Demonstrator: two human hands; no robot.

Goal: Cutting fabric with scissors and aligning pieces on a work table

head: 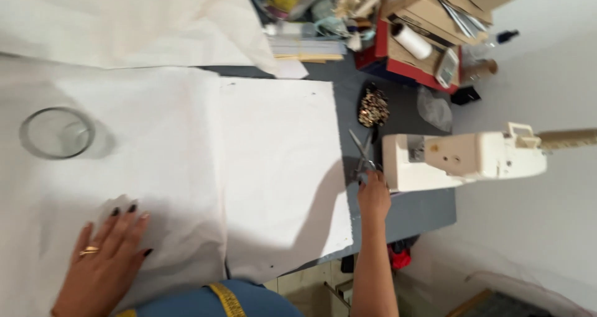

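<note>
White cloth (pixel 155 143) covers most of the grey table (pixel 410 211), hanging over its near edge. At the right edge stands a cream sewing machine (pixel 460 158). The left hand (pixel 106 261) lies flat and open on the cloth near the near edge, pinning it. The right hand (pixel 374 196) closes its fingers on the scissors (pixel 362 155), which lie on bare table between cloth and machine. A glass bowl (pixel 57 132) sits at the far left. The step looks like picking up scissors; lifting them needs a firm hold through the handles.
</note>
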